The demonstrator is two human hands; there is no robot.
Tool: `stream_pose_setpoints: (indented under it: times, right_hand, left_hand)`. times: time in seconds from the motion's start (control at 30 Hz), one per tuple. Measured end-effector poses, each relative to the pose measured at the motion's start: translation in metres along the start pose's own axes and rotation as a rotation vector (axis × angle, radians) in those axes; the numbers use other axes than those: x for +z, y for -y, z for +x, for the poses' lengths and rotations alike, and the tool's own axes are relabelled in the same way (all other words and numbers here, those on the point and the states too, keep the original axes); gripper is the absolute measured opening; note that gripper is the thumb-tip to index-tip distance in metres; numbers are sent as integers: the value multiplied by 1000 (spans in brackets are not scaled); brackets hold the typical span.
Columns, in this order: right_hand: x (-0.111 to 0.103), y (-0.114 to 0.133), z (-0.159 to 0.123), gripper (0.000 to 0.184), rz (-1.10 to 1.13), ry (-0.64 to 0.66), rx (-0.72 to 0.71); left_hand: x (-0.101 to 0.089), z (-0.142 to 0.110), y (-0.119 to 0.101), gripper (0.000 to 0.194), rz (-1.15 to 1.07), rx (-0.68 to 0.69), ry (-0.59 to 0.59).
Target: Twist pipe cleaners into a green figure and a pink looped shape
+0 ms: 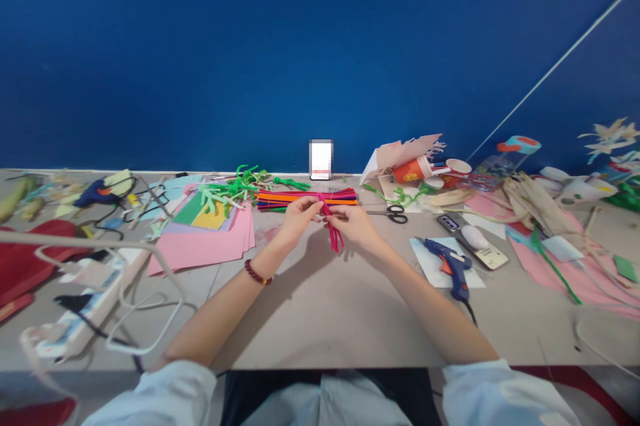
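Several bright pink pipe cleaners (334,234) are bunched together in front of me, their ends hanging toward the table. My left hand (301,215) pinches the bunch from the left near its top. From the right, my right hand (350,221) grips the same bunch with thumb and fingers. Just behind my hands lies a pile of long pipe cleaners (273,199) in red, orange, blue and other colours. Black-handled scissors (397,214) rest to the right of that pile.
On the left are pink paper sheets (200,246), green bent pipe cleaners (220,194) and a white power strip (95,299) with cables. At right lie a blue glue gun (453,266), a phone (450,223) and paper cups (415,171). A lit screen (321,159) stands against the wall.
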State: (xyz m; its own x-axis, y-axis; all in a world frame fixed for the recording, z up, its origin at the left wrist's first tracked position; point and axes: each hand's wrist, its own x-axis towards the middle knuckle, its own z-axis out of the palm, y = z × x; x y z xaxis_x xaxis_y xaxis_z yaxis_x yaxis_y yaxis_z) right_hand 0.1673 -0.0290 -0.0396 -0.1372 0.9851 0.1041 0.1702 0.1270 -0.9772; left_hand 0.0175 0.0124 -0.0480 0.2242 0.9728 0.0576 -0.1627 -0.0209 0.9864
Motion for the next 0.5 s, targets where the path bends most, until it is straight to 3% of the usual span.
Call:
stream_pose_setpoints:
  times: [0.17, 0.37, 0.5]
  right_hand:
    - [0, 3, -2, 17, 98, 79, 67]
    - [2, -7, 6, 16, 215, 31, 226]
    - [7, -9, 4, 14, 212, 55, 266]
  left_hand:
    - [-1, 1, 3, 23, 29, 19, -14]
    - [-1, 2, 7, 23, 77, 61, -11]
    - [-1, 1, 7, 32, 31, 4, 70]
